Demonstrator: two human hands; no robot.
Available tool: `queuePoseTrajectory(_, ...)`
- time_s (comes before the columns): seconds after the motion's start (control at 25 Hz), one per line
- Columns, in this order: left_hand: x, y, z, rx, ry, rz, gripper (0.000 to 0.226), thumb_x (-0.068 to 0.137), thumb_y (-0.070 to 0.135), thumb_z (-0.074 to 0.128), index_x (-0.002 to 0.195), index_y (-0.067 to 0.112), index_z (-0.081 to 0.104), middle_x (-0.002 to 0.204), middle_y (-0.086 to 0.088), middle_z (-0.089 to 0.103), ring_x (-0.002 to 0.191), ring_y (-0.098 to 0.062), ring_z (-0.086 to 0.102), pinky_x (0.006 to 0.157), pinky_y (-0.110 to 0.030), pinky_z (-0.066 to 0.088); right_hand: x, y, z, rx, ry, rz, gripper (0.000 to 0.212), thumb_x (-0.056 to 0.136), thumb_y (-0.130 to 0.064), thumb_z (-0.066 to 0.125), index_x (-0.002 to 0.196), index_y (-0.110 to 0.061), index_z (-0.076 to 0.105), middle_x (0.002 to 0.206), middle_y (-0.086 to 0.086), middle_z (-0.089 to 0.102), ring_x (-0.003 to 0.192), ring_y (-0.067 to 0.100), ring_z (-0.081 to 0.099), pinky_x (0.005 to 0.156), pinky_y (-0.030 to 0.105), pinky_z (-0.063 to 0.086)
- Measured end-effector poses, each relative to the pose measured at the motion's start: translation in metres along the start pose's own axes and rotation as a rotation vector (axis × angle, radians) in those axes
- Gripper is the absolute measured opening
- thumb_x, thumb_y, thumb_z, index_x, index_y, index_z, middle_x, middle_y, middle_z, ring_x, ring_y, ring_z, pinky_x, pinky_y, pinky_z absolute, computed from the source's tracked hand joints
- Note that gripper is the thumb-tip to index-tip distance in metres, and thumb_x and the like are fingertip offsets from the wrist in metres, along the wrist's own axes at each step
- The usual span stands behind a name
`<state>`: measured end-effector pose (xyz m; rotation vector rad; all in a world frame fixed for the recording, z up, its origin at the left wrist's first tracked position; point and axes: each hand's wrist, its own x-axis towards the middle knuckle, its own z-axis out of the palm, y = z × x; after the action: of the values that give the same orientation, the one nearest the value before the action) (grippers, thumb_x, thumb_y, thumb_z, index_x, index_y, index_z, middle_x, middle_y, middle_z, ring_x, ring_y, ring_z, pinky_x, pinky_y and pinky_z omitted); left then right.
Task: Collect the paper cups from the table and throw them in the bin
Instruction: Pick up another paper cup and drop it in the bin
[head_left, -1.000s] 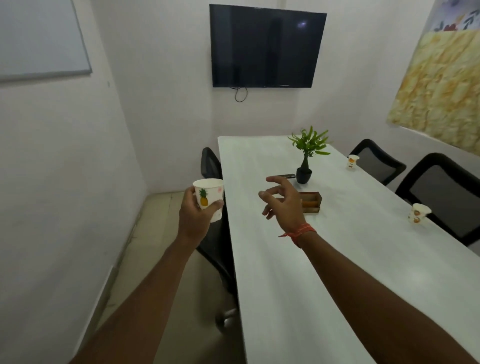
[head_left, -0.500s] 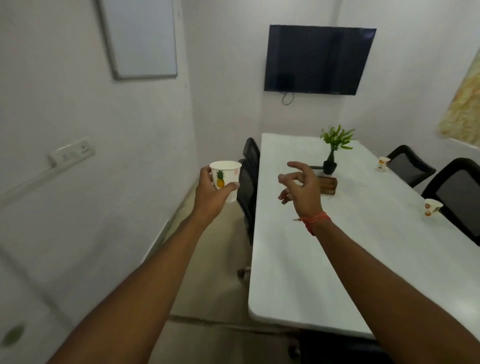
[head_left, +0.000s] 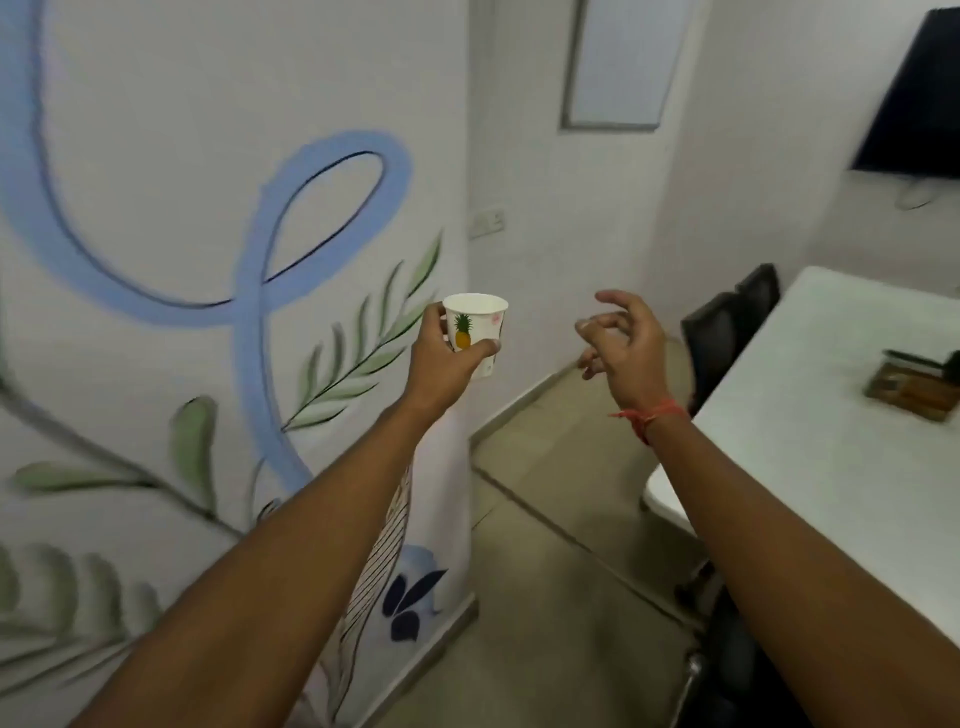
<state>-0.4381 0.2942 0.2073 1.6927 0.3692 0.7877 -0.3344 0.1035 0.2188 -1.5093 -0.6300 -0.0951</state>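
Note:
My left hand grips a white paper cup with a pineapple print, held upright in the air in front of a painted wall. To its right, my right hand hangs over the floor with loosely curled fingers apart, holding nothing; a red thread circles its wrist. The white table lies at the right edge of the view. No other cups and no bin are in sight.
A wall mural with a blue loop and green leaves fills the left. Black office chairs stand against the table's left side. A wooden tray sits on the table. A whiteboard and dark screen hang on the far walls.
The view has swung sharply left, away from the table toward the painted wall. The two cups on the table's right side have left the view. My left hand still holds the cup.

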Motion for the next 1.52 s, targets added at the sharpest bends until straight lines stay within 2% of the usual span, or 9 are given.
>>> queuePoseTrajectory(0.32, -0.197, 0.009, -0.253, 0.098, 0.381, -0.032, 0.064, 0.060, 0.027, 0.079, 0.116, 0.020, 0.050, 0.104, 0.006, 0.062, 0.093, -0.012, 0.062, 0.074, -0.021, 0.053, -0.184, -0.089, 0.204, 0.161, -0.386, 0.009, 0.042, 0.080, -0.019, 0.071, 0.118, -0.008, 0.058, 0.080, 0.003, 0.063, 0.051, 0.028, 0.061, 0.047, 0.036, 0.052)
queuePoseTrajectory(0.52, -0.325, 0.003, -0.403, 0.175, 0.586, -0.110, 0.069, 0.066, 0.021, 0.084, 0.125, 0.013, 0.050, 0.118, -0.006, 0.064, 0.104, -0.024, 0.063, 0.072, -0.018, 0.052, -0.332, -0.134, 0.330, 0.238, -0.592, 0.064, 0.038, 0.083, -0.015, 0.072, 0.118, -0.009, 0.057, 0.082, 0.007, 0.062, 0.050, 0.026, 0.060, 0.048, 0.037, 0.052)
queuePoseTrajectory(0.68, -0.429, -0.019, -0.512, 0.257, 0.735, -0.206, 0.071, 0.071, 0.019, 0.085, 0.132, 0.014, 0.049, 0.129, -0.006, 0.060, 0.111, -0.020, 0.060, 0.077, -0.016, 0.052, -0.451, -0.145, 0.408, 0.259, -0.732, 0.138, 0.039, 0.084, -0.012, 0.072, 0.120, -0.010, 0.057, 0.086, 0.010, 0.064, 0.052, 0.024, 0.062, 0.048, 0.034, 0.052)
queuePoseTrajectory(0.8, -0.487, -0.046, -0.544, 0.257, 0.763, -0.323, 0.073, 0.073, 0.020, 0.084, 0.136, 0.017, 0.046, 0.134, -0.001, 0.056, 0.115, -0.015, 0.055, 0.082, -0.019, 0.051, -0.520, -0.129, 0.435, 0.209, -0.836, 0.192, 0.040, 0.086, -0.012, 0.070, 0.123, -0.011, 0.056, 0.093, 0.016, 0.065, 0.055, 0.021, 0.063, 0.049, 0.029, 0.053)
queuePoseTrajectory(1.0, -0.536, -0.134, -0.566, 0.225, 0.838, -0.461, 0.072, 0.066, 0.015, 0.088, 0.127, 0.021, 0.049, 0.122, 0.006, 0.058, 0.112, -0.016, 0.058, 0.083, -0.022, 0.053, -0.583, -0.062, 0.481, 0.161, -0.956, 0.305, 0.038, 0.088, -0.008, 0.068, 0.124, -0.012, 0.055, 0.088, 0.005, 0.064, 0.070, 0.026, 0.064, 0.053, 0.021, 0.052)
queuePoseTrajectory(1.12, -0.546, -0.207, -0.563, 0.231, 0.850, -0.580, 0.079, 0.066, 0.015, 0.088, 0.131, 0.025, 0.045, 0.131, 0.003, 0.058, 0.117, -0.013, 0.053, 0.085, -0.017, 0.049, -0.607, 0.000, 0.513, 0.117, -0.980, 0.359, 0.039, 0.087, -0.012, 0.070, 0.122, -0.020, 0.054, 0.089, 0.005, 0.066, 0.070, 0.023, 0.067, 0.059, 0.029, 0.058)
queuePoseTrajectory(1.24, -0.539, -0.290, -0.563, 0.265, 0.866, -0.692, 0.084, 0.066, 0.019, 0.088, 0.136, 0.023, 0.042, 0.138, -0.003, 0.056, 0.124, -0.019, 0.053, 0.095, -0.024, 0.049, -0.627, 0.073, 0.548, 0.037, -1.026, 0.450, 0.041, 0.087, -0.012, 0.070, 0.122, -0.025, 0.054, 0.088, 0.003, 0.067, 0.083, 0.026, 0.069, 0.075, 0.041, 0.062)
queuePoseTrajectory(1.4, -0.537, -0.367, -0.578, 0.307, 0.900, -0.759, 0.094, 0.063, 0.014, 0.090, 0.141, 0.011, 0.038, 0.140, -0.010, 0.053, 0.126, -0.021, 0.050, 0.092, -0.009, 0.040, -0.639, 0.140, 0.596, 0.033, -1.060, 0.464, 0.045, 0.085, -0.013, 0.071, 0.124, -0.026, 0.053, 0.089, 0.004, 0.068, 0.086, 0.032, 0.069, 0.080, 0.045, 0.059)
queuePoseTrajectory(1.52, -0.552, -0.386, -0.586, 0.226, 0.906, -0.918, 0.110, 0.063, 0.017, 0.090, 0.151, 0.017, 0.025, 0.152, -0.011, 0.042, 0.138, -0.026, 0.041, 0.106, -0.031, 0.038, -0.640, 0.164, 0.611, 0.032, -1.051, 0.501, 0.049, 0.085, -0.013, 0.072, 0.129, -0.020, 0.052, 0.087, 0.005, 0.067, 0.074, 0.023, 0.069, 0.068, 0.037, 0.059)
